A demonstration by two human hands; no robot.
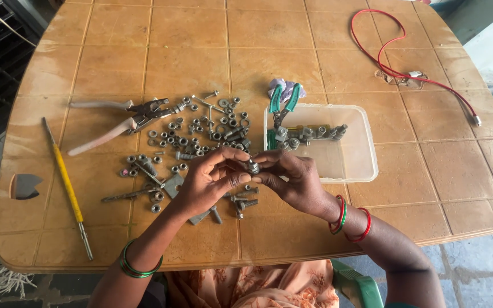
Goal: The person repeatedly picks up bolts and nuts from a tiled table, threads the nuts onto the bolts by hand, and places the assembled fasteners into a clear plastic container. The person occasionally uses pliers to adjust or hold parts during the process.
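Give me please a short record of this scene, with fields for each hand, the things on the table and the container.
left hand: pinches a small bolt with nut from the left
right hand: fingertips on the same bolt with nut, from the right
loose parts: nuts, bolts and washers spread on the table
tools: pliers with pale handles; yellow screwdriver at the left
container: clear plastic box, assembled bolts along its far side; green-handled pliers lean on its rim
other: red cable at the far right
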